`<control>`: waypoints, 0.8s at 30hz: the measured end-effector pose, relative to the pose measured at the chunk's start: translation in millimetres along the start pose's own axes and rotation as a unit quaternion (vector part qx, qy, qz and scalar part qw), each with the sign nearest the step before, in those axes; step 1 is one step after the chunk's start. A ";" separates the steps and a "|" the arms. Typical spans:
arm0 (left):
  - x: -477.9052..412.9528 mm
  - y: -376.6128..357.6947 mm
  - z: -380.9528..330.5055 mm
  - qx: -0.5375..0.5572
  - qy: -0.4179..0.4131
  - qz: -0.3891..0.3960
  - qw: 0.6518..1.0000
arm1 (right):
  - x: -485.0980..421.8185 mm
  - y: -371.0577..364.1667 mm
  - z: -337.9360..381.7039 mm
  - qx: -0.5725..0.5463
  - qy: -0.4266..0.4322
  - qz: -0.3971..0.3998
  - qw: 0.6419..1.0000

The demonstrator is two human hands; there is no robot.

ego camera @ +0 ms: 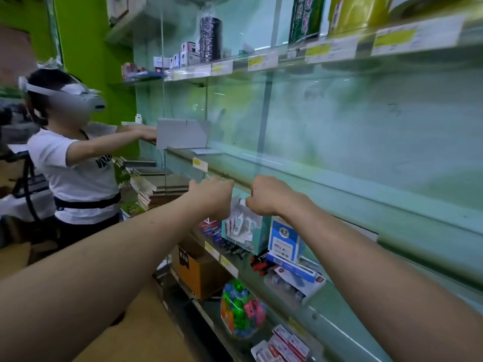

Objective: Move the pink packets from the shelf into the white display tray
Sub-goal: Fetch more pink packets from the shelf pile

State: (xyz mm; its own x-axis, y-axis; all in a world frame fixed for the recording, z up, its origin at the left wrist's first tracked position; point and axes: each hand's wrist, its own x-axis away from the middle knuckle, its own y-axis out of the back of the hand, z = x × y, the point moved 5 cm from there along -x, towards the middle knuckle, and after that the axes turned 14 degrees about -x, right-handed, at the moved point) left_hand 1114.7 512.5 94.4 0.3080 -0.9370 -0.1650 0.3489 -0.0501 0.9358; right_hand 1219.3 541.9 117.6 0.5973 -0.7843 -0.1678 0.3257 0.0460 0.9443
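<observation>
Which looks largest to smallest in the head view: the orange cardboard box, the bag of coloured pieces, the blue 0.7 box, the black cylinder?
1. orange cardboard box and bag of coloured pieces: about alike, unranked.
2. blue 0.7 box.
3. black cylinder, farther away.

Two arms in view: left forearm (104, 257) and right forearm (379, 257), both bare from frame edge to wrist. Left hand (213, 197) and right hand (269, 195) bare as well. A few faint small specks on the left forearm.
</observation>
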 end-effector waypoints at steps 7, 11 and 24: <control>-63.8 -16.4 24.3 0.016 -0.011 -0.009 1.000 | -60.5 -8.4 8.4 0.014 -0.014 -0.017 1.000; -106.0 -24.0 45.6 0.012 -0.032 -0.020 0.999 | -104.0 -9.6 18.7 0.021 -0.027 -0.043 0.998; -235.0 -55.6 143.8 0.018 -0.090 -0.045 0.995 | -231.2 -36.4 67.3 0.010 -0.110 -0.060 0.992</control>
State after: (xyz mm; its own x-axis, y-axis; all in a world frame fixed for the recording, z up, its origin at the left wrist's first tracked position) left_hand 895.7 685.7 126.0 0.1120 -0.9746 -0.1938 0.3356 -0.1464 0.9306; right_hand 1020.0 680.0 141.1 0.3799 -0.8997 -0.2151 0.3692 -0.0657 0.9270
